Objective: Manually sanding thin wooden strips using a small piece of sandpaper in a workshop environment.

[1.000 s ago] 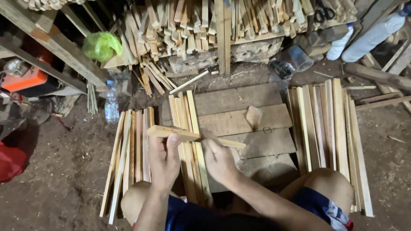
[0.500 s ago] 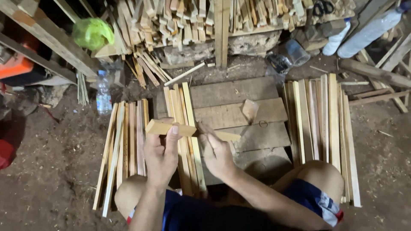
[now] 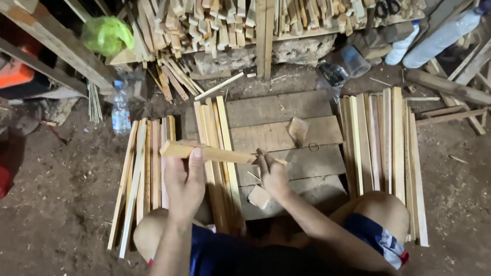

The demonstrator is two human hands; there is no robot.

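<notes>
Gripping a short wooden stick (image 3: 207, 152) crosswise, the left hand (image 3: 183, 180) closes around its left end while the right hand (image 3: 272, 176) pinches the right end, both above the near edge of the plank platform (image 3: 286, 135). Long slats lie at the platform's left edge (image 3: 146, 168) and right edge (image 3: 381, 148); a plastic bottle (image 3: 120, 113) stands beyond its far left corner

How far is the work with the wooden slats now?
Looks done: slats lie in neat rows left, middle and right of the boards. In hand: the left hand grips one slat held crosswise, and the right hand is at its other end; whether it holds a tool is unclear. Left: a big pile of rough sticks behind.
</notes>
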